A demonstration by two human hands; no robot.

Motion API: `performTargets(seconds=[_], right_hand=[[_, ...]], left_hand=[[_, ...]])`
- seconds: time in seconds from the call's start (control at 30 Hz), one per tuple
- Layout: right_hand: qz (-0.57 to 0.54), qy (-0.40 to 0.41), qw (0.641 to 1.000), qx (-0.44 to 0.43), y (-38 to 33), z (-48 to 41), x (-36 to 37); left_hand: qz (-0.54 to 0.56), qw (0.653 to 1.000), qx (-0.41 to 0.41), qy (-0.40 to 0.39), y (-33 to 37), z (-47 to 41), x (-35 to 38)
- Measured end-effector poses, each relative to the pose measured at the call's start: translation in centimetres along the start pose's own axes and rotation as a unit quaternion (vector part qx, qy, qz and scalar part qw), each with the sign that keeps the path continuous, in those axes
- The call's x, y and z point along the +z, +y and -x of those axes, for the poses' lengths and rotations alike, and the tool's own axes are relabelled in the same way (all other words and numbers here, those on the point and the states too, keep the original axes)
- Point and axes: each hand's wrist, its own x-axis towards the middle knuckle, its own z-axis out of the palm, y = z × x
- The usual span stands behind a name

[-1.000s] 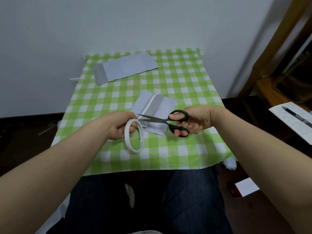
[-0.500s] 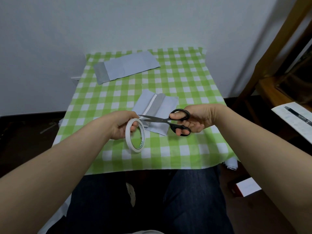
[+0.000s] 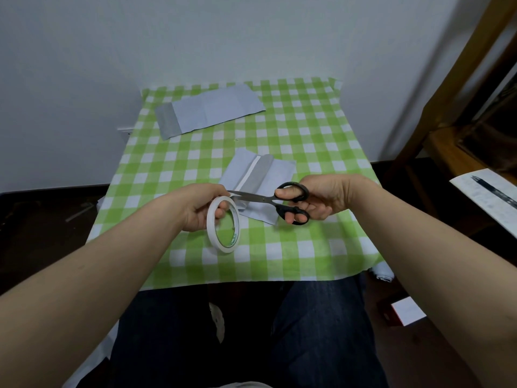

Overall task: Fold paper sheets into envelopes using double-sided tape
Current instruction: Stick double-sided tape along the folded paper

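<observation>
My left hand (image 3: 195, 207) grips a white roll of double-sided tape (image 3: 223, 224), held upright above the green checked table (image 3: 279, 247). My right hand (image 3: 316, 198) has thumb and fingers through the black handles of the scissors (image 3: 275, 201). The blade tips point left and meet the roll's top edge by my left fingers. Behind them a folded pale blue sheet (image 3: 258, 180) lies on the table with a white strip of tape along its fold. A second, longer blue sheet (image 3: 209, 110) lies flat at the far left of the table.
The table stands against a white wall. A wooden frame (image 3: 447, 79) rises at the right. Below it, at the far right, a white paper with a pen (image 3: 495, 191) lies on a surface. A small red-edged box (image 3: 402, 312) lies on the floor by my knees.
The scissor blades have closed nearly together at the top of the roll. Both hands stay in about the same place over the table.
</observation>
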Motion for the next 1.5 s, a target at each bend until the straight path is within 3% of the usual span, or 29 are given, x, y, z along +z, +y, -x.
performTargets(seconds=[0.13,0.33,0.8,1.07,1.5], right_hand=[[-0.034,0.01,0.999,-0.039,-0.4,0.9,0.6],[0.015,0.011,1.0,-0.012,0.0,-0.1,-0.1],[0.006,0.019,1.0,-0.017,0.3,-0.5,-0.5],[-0.01,-0.024,1.0,-0.01,0.4,-1.4,-0.2],[-0.008,0.048,0.999,-0.02,0.1,-1.9,0.4]], left_hand=[[0.007,1.0,0.002,-0.002,0.0,0.1,-0.1],[0.007,1.0,0.0,-0.003,0.1,0.2,0.0],[-0.011,1.0,-0.008,0.0,0.0,0.2,0.0],[0.006,1.0,0.002,-0.015,-0.1,0.1,0.0],[0.017,1.0,0.004,-0.018,0.1,0.2,-0.2]])
